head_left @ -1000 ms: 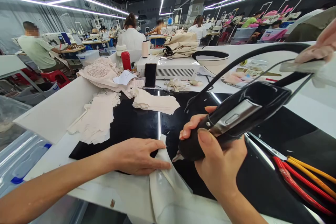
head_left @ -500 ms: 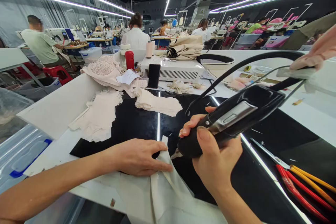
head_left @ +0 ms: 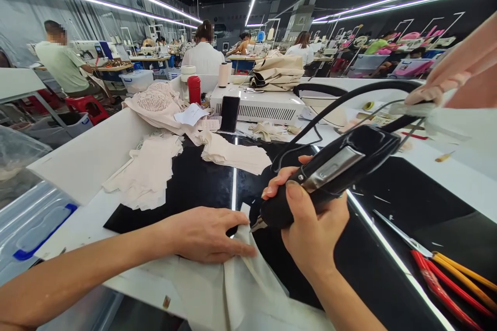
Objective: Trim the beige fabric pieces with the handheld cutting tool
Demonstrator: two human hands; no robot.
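Observation:
My left hand lies with thumb and forefinger apart on a pale cream cloth. The cloth runs up from the near table edge to a narrow end by the forefinger. In my right hand is a black corded electric cutter with a silver switch plate, my fingers wrapped around its body. Its small metal tip points left, close by the cloth's right edge; I cannot tell whether they touch. The cloth under my left palm is hidden.
Beyond my hands lie stacked cream pieces, another stack, a phone and a red-topped bottle. Scissors with red and orange handles lie right. What looks like another person's hand is by the cord.
The cutter and my right hand have shifted slightly left, with the tip a little higher along the cloth edge. The hand-like shape by the cord has moved left. My left hand stays nearly still.

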